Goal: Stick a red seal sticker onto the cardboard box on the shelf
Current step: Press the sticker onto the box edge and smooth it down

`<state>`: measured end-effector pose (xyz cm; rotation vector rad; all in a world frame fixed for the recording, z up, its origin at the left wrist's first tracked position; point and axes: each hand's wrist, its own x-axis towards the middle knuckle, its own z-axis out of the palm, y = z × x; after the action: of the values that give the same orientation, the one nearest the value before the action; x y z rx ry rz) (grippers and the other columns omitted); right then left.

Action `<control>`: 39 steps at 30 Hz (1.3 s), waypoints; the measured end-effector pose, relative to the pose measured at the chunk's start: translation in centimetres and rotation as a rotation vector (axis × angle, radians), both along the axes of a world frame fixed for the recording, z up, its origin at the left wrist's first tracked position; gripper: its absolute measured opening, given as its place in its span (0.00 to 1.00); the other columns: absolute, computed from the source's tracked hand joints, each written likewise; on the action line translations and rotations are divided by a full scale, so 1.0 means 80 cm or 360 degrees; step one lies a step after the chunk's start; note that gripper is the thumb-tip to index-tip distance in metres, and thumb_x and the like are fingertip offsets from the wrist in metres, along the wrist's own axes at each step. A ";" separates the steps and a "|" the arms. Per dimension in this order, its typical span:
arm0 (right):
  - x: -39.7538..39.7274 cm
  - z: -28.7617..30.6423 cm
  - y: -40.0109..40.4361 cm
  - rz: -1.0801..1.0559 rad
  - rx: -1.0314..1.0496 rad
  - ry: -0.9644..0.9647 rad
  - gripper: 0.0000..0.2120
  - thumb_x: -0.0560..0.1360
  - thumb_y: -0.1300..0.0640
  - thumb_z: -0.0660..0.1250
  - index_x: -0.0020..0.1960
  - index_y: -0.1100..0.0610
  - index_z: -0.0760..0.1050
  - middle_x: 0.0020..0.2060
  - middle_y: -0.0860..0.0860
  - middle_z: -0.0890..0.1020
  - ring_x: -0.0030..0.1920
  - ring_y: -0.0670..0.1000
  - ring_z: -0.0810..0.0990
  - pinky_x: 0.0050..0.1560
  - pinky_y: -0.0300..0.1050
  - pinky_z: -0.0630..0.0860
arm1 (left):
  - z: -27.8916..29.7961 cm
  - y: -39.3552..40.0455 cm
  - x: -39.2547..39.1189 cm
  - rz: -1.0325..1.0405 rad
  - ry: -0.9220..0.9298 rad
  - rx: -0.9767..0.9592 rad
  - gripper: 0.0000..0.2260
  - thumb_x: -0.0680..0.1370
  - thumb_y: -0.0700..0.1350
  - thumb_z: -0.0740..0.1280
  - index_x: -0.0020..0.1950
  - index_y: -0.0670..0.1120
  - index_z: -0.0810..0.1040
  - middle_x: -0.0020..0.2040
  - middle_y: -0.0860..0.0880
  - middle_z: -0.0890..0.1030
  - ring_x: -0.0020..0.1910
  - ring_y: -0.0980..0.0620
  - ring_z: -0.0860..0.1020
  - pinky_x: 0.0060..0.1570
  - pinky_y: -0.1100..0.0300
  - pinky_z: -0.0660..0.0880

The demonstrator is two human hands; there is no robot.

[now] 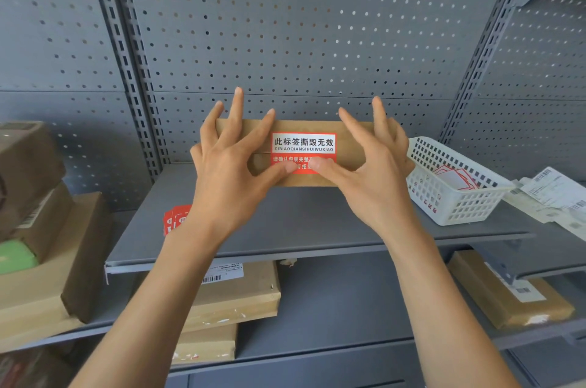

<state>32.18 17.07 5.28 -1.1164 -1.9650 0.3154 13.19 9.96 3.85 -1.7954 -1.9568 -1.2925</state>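
Note:
A flat brown cardboard box (304,126) lies on the grey shelf (285,216) in the middle of the view. A red and white seal sticker (302,144) sits across the seam of its top flaps. My left hand (228,165) rests on the box's left part, its thumb pressing on the sticker's red lower edge. My right hand (374,165) rests on the right part, thumb pressing the same edge from the other side. The fingers of both hands are spread over the box. The two thumbs hide part of the sticker's lower text.
A stack of red stickers (174,219) lies on the shelf at the left. A white plastic basket (456,194) with more stickers stands at the right, papers (558,194) beyond it. Wrapped parcels (41,229) sit at the left and on the lower shelf (234,295).

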 end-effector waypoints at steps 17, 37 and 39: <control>0.014 0.000 0.001 0.0172 -0.0036 -0.0067 0.39 0.75 0.47 0.74 0.79 0.37 0.58 0.83 0.41 0.45 0.83 0.53 0.41 0.78 0.68 0.47 | 0.010 -0.014 -0.012 0.0016 0.0096 -0.0194 0.41 0.72 0.71 0.67 0.81 0.60 0.59 0.85 0.53 0.49 0.83 0.43 0.49 0.72 0.34 0.59; 0.014 -0.026 -0.007 0.0159 -0.0043 -0.0097 0.42 0.75 0.59 0.75 0.81 0.40 0.57 0.83 0.43 0.43 0.83 0.55 0.41 0.78 0.68 0.48 | -0.012 -0.029 -0.029 -0.0046 0.0195 -0.0234 0.38 0.75 0.42 0.76 0.80 0.59 0.62 0.85 0.48 0.50 0.80 0.40 0.54 0.72 0.33 0.63; 0.015 -0.030 -0.008 0.0164 -0.0032 -0.0117 0.41 0.76 0.60 0.74 0.81 0.41 0.57 0.83 0.44 0.43 0.83 0.55 0.40 0.79 0.67 0.48 | -0.018 -0.031 -0.031 -0.0068 0.0201 -0.0233 0.37 0.75 0.40 0.75 0.80 0.58 0.63 0.85 0.47 0.50 0.79 0.39 0.54 0.71 0.32 0.63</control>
<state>33.34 16.43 2.90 -1.0549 -2.0927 0.3539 10.70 7.46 2.44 -1.9439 -2.0006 -1.0437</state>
